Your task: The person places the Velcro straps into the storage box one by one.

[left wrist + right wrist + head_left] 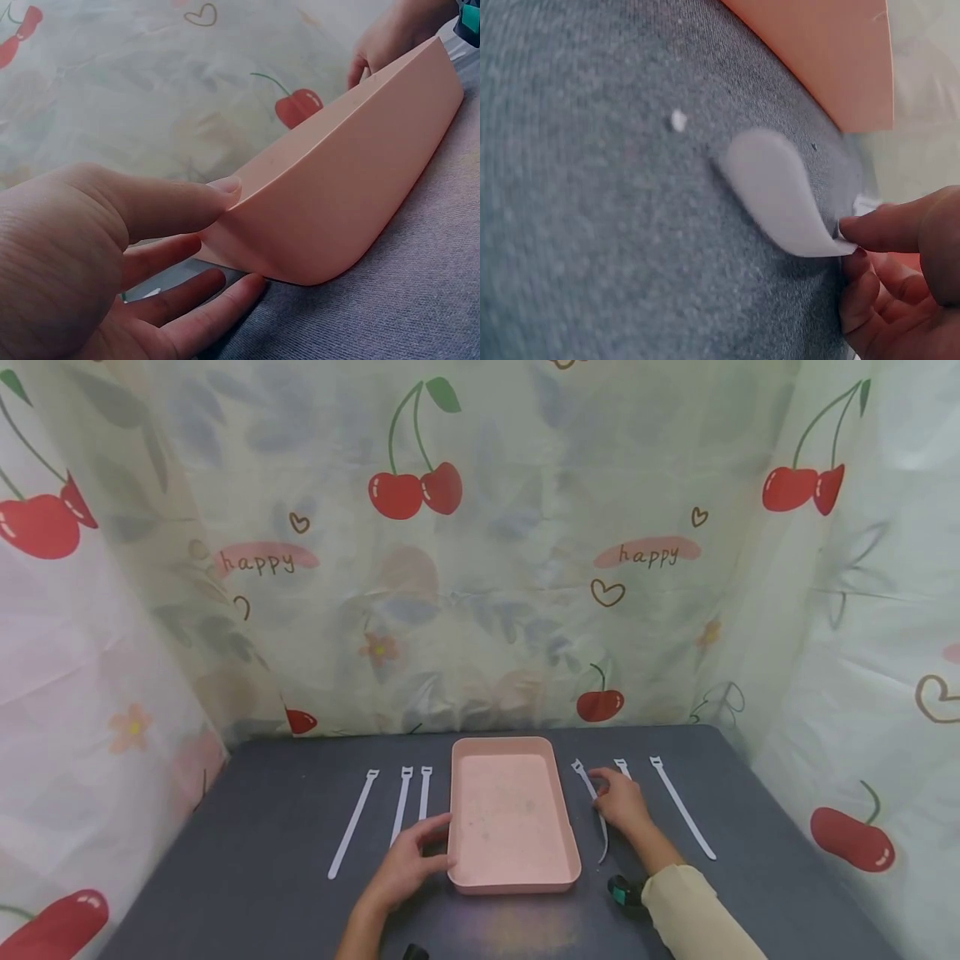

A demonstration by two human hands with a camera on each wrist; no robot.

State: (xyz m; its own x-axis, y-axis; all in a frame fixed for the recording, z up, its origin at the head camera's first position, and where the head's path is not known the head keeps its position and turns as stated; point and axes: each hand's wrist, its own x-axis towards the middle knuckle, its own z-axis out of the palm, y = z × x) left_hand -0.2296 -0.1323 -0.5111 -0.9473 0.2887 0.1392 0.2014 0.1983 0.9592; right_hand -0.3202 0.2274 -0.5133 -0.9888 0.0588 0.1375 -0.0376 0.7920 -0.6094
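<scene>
A shallow pink tray (513,810) lies in the middle of the dark table. At its near left side my left hand (405,870) touches it; in the left wrist view the thumb (221,196) meets the rim, and the other fingers stretch loosely along the outer wall. To the right of the tray, my right hand (622,802) pinches a white cable tie (603,835) between thumb and fingers. The right wrist view shows that tie's tail (769,187) bent and curving over the cloth. Its slotted head points to the far side.
Left of the tray lie three more white cable ties (352,827), two partly behind my left hand. On the right, one cable tie (622,766) is mostly covered by my right hand, and another cable tie (682,807) lies farther out. A patterned curtain (487,610) surrounds the table.
</scene>
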